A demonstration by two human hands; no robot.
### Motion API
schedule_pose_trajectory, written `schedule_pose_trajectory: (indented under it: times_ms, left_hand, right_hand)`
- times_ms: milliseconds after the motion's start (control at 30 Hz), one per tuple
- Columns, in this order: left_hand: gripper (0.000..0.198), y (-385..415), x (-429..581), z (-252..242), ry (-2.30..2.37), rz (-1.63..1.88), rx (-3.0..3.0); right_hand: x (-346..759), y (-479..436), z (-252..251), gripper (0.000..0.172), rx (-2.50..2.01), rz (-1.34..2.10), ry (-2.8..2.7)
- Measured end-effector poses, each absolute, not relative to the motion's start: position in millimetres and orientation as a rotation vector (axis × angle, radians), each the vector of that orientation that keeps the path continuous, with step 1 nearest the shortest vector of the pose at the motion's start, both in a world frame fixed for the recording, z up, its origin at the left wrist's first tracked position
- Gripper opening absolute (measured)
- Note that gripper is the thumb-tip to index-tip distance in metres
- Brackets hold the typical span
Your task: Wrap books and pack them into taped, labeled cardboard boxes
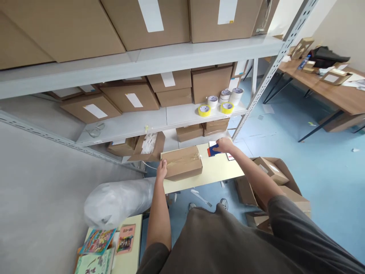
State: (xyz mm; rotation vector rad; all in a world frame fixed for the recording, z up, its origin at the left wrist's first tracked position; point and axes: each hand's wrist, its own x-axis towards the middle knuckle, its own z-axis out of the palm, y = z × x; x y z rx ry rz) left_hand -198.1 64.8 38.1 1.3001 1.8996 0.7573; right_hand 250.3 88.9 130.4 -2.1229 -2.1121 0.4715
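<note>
A brown cardboard box [182,163], taped across its top, lies on a small pale yellow table [216,171] in front of me. My left hand [161,169] grips the box's left end, fingers curled over the edge. My right hand [224,145] reaches past the box's right side and is closed on a blue and red tape dispenser [212,150] resting on the table beside a white paper [229,156].
A grey metal shelving unit [171,114] holds many cardboard boxes and rolls of tape [219,103]. Open boxes [273,179] sit on the blue floor at right. A white plastic-wrapped roll [119,201] and colourful books [99,243] lie at lower left. A wooden desk [327,87] stands far right.
</note>
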Motion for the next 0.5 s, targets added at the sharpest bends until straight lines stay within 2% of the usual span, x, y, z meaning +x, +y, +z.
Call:
schedule_pose_trajectory:
  times_ms: [267,400,500]
  left_hand:
    - [0.061,62.6,-198.4,38.1,1.931,0.754,1.285]
    - [0.058,62.8,-199.7,35.5,1.942,0.743,1.312]
    - [0.059,63.4,-200.7,33.2,1.948,0.753,1.306]
  right_hand:
    - [219.2,45.0,61.2,0.039,-2.274,0.648,-2.168]
    - [229.0,27.3,14.9,0.042,-2.497,0.684,-1.963]
    - [238.2,13.9,-22.3,0.038,-2.532,0.870,-1.809]
